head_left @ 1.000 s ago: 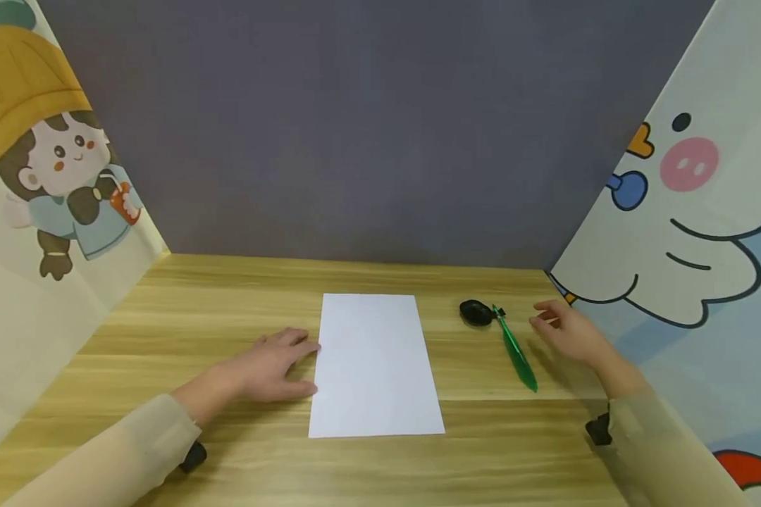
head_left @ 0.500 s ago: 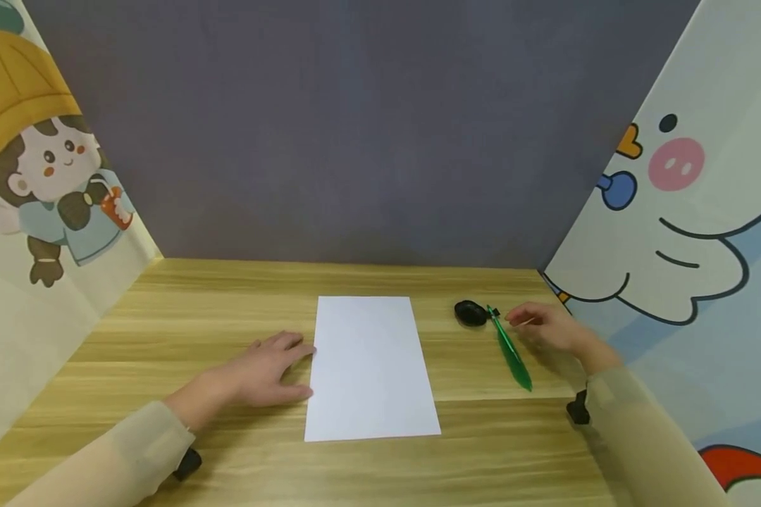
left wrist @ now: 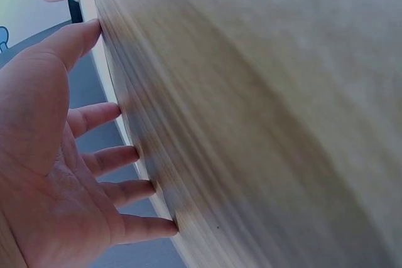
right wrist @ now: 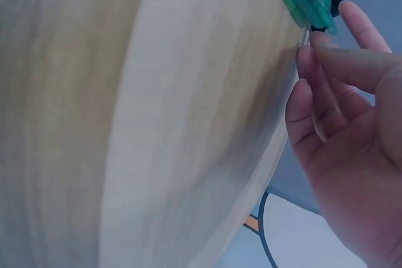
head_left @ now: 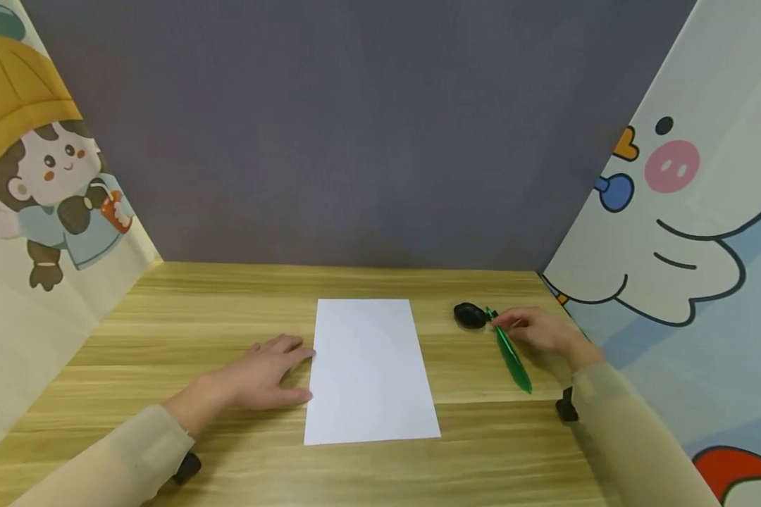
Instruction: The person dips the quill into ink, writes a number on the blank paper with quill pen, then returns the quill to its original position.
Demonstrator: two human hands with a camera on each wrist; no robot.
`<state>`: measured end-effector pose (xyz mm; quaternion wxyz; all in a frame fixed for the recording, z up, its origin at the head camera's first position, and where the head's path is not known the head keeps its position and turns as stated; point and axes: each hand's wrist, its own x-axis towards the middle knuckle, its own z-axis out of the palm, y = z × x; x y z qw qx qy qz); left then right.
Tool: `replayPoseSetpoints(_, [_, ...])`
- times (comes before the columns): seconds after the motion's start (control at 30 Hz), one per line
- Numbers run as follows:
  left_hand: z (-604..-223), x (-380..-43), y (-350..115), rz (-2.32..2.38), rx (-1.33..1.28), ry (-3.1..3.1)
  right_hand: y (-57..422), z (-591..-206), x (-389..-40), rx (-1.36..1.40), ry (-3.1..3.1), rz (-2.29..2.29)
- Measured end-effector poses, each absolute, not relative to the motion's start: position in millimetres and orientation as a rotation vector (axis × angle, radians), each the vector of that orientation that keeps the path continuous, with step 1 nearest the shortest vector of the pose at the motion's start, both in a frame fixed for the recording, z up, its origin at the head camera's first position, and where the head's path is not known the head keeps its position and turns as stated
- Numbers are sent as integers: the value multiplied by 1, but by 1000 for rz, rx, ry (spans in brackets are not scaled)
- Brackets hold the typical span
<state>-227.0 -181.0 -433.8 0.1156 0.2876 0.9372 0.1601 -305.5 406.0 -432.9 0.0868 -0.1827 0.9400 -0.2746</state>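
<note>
Right hand (head_left: 539, 331) moved in, green pen (head_left: 513, 361) at its fingertips, pinch unclear; left hand (head_left: 263, 373) lay spread, paper (head_left: 373, 373) at its fingertips; I judged a light slim-end grip best.

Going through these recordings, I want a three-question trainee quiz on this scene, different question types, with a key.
1. Fill in: The right hand is by a ____ feather-shaped item.
2. True or false: The black oval object lies to the right of the white sheet.
3. Which is the left hand nearest?
A) feather-shaped item
B) white sheet
C) black oval object

Key: 1 green; 2 true; 3 B
</note>
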Motion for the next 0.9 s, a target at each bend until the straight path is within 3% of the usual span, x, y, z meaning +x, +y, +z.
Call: replayPoseSetpoints(0.9, [-433,-227,-180,462,825,2746,393,-440,-304,-633,2923,-729])
